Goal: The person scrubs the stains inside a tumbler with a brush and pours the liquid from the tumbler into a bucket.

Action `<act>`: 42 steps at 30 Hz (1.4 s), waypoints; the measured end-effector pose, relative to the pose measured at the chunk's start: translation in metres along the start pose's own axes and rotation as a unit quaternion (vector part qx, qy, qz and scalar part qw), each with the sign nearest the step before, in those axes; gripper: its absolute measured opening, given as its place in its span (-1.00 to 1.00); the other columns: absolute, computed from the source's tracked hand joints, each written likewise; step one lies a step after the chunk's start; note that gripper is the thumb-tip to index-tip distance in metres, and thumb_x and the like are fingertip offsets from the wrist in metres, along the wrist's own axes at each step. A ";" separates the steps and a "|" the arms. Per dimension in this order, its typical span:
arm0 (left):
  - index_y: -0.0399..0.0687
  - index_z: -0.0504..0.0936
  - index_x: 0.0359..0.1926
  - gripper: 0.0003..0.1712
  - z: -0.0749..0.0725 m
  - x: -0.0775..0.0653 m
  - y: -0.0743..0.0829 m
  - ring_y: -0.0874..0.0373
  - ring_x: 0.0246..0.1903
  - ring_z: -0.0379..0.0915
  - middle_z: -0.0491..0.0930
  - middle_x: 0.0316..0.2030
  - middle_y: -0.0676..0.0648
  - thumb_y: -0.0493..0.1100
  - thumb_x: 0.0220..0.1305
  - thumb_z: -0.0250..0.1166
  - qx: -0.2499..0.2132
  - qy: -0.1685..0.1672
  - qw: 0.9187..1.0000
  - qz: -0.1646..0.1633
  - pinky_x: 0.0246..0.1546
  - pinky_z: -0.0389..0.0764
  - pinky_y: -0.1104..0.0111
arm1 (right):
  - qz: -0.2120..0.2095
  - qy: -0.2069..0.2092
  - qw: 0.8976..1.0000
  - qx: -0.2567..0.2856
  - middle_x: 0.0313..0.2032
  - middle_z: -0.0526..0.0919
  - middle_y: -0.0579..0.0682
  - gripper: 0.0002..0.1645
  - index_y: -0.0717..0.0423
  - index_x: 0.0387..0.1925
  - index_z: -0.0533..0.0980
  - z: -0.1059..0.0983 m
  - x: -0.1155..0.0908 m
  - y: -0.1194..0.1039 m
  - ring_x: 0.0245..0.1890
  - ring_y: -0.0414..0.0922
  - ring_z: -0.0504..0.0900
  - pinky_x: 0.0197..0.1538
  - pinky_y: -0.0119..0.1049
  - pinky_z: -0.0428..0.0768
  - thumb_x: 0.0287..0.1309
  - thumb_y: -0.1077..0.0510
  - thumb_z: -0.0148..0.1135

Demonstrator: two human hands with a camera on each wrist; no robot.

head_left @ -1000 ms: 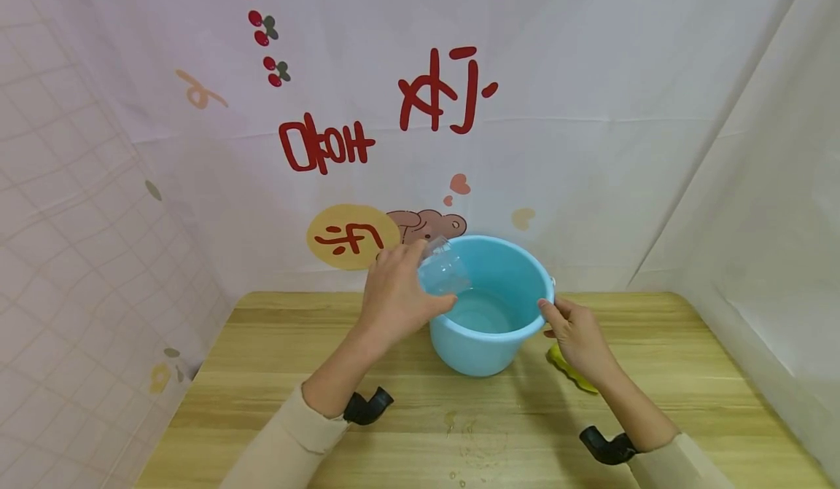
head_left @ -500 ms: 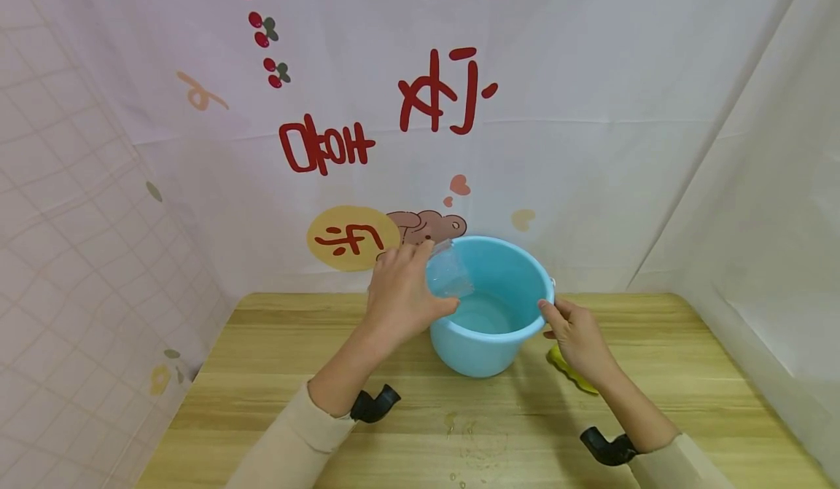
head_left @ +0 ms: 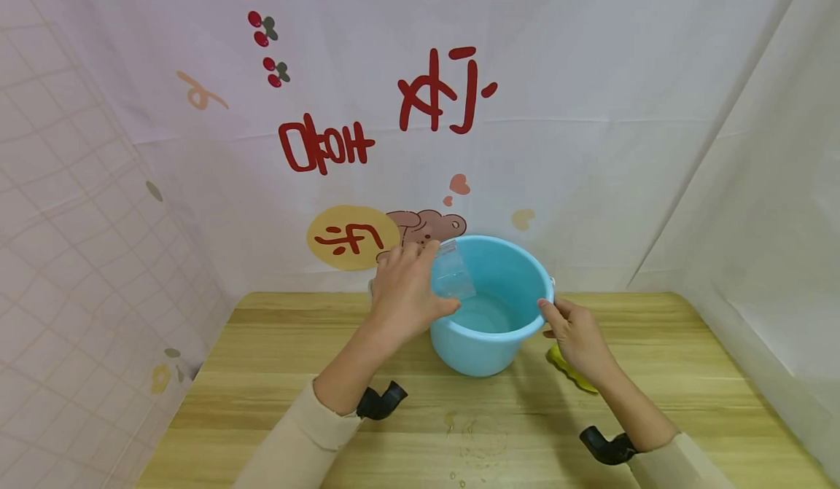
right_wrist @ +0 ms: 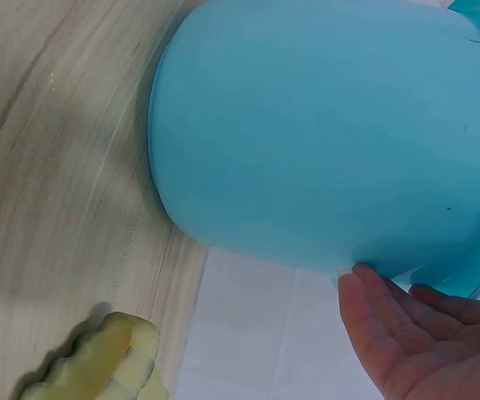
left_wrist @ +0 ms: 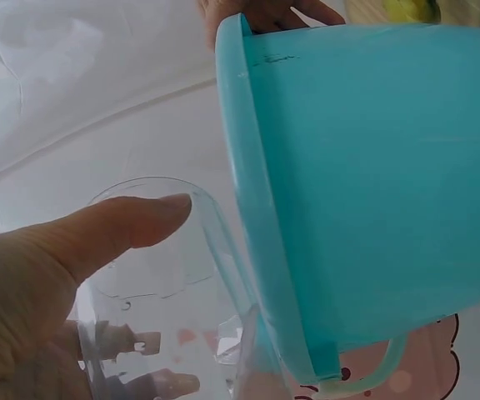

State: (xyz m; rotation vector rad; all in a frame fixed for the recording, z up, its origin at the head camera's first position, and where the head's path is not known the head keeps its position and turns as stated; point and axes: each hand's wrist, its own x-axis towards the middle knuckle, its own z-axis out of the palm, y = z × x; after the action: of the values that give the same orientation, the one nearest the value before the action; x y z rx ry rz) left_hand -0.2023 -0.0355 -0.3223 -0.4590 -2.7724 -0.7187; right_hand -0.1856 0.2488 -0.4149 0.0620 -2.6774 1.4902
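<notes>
A light blue bucket (head_left: 475, 350) stands on the wooden table, with shallow water in its bottom. My left hand (head_left: 407, 285) grips a clear cup (head_left: 451, 274) tipped over the bucket's left rim, its mouth toward the inside. In the left wrist view, the thumb (left_wrist: 132, 225) lies along the near side of the cup and the fingers show through its clear wall. On the opposite side, my right hand (head_left: 577, 332) holds the bucket's rim, thumb on top. The right wrist view shows those fingers (right_wrist: 373, 300) under the rim against the outer wall.
A yellow-green wavy-edged sponge (head_left: 567, 369) lies on the table under the right forearm. Water drops (head_left: 462, 431) dot the table (head_left: 289, 372) in front of the bucket. A printed white cloth (head_left: 590, 168) hangs close behind, and more cloth hangs at both sides.
My left hand has shifted slightly right, and the cup has tipped further over the bucket. The right hand and the bucket have stayed put.
</notes>
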 end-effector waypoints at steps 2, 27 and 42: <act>-0.10 0.43 0.48 0.08 -0.001 0.001 0.001 -0.20 0.22 0.33 0.53 0.20 -0.24 0.07 -0.03 0.71 0.006 -0.004 1.000 0.003 0.05 0.53 -0.13 | 0.002 0.000 1.000 0.000 0.20 0.60 0.41 -0.30 0.46 0.38 0.40 0.000 0.000 0.000 0.06 0.26 0.69 0.07 0.09 0.70 0.66 -0.11 -0.05; -0.09 0.49 0.41 -0.01 0.000 0.004 0.007 -0.12 0.09 0.38 0.57 0.07 -0.20 0.07 -0.01 0.70 0.045 -0.016 0.998 0.046 0.10 0.42 -0.04 | -0.007 0.005 1.000 0.004 0.18 0.61 0.42 -0.30 0.49 0.38 0.39 0.001 0.001 0.002 0.07 0.27 0.68 0.05 0.08 0.71 0.66 -0.08 -0.04; -0.10 0.49 0.43 0.01 0.000 0.006 0.009 -0.15 0.15 0.36 0.57 0.13 -0.22 0.09 -0.02 0.71 0.062 -0.025 0.997 0.049 0.13 0.44 -0.05 | -0.007 0.007 1.000 0.000 0.18 0.61 0.42 -0.30 0.48 0.37 0.40 0.001 0.001 0.001 0.07 0.26 0.68 0.04 0.04 0.72 0.66 -0.09 -0.03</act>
State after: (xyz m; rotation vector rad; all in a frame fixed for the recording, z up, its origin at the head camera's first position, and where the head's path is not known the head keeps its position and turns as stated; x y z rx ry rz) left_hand -0.2048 -0.0262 -0.3159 -0.5896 -2.7975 -0.5173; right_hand -0.1867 0.2481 -0.4161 0.0695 -2.6603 1.4798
